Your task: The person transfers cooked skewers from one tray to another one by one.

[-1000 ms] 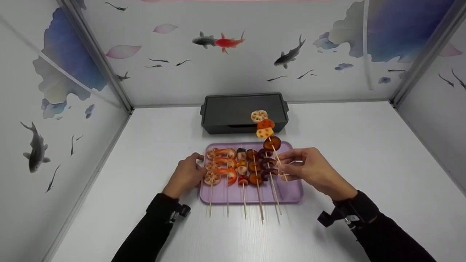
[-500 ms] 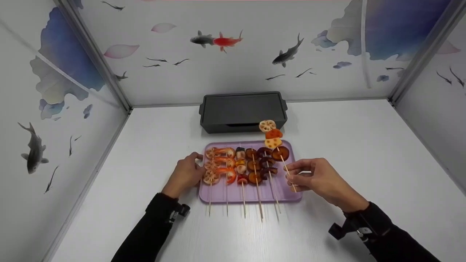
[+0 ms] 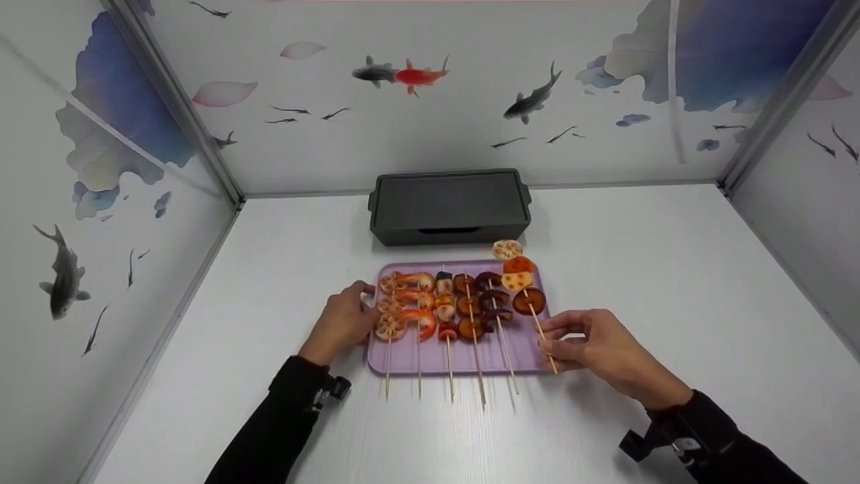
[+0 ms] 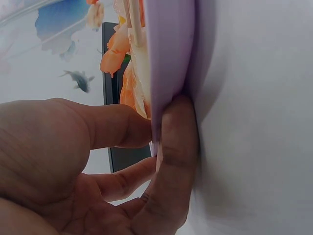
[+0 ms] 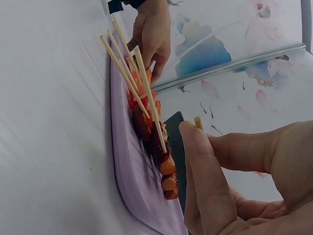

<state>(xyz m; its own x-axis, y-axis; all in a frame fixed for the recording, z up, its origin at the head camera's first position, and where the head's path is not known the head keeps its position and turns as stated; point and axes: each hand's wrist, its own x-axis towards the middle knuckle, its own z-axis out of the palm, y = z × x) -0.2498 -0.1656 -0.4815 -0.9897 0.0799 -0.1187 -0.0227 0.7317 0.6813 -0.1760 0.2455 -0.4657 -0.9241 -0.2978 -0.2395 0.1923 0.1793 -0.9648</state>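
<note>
My left hand (image 3: 341, 323) grips the left edge of a lilac tray (image 3: 403, 359). In the left wrist view, the thumb presses the tray's rim (image 4: 171, 44) from one side and a finger lies along its underside. My right hand (image 3: 601, 349) pinches the stick of a skewer (image 3: 529, 301) that bears a lotus root slice, orange and yellow pieces and a brown round slice. This skewer slants over the tray's right end; whether its food touches the tray I cannot tell. Its stick end (image 5: 198, 122) pokes out between thumb and fingers in the right wrist view.
Several other skewers lie side by side on the tray, with lotus root slices (image 3: 391, 327), shrimp (image 3: 423, 324), brown round slices (image 3: 470, 329) and dark curled pieces (image 3: 496, 316). Their sticks overhang the front edge. A black grill box (image 3: 450, 202) stands behind, before a printed wall.
My right hand has moved right and toward me with its skewer, bringing the food from over the grill box to above the tray's right end. The left hand stays on the tray edge.
</note>
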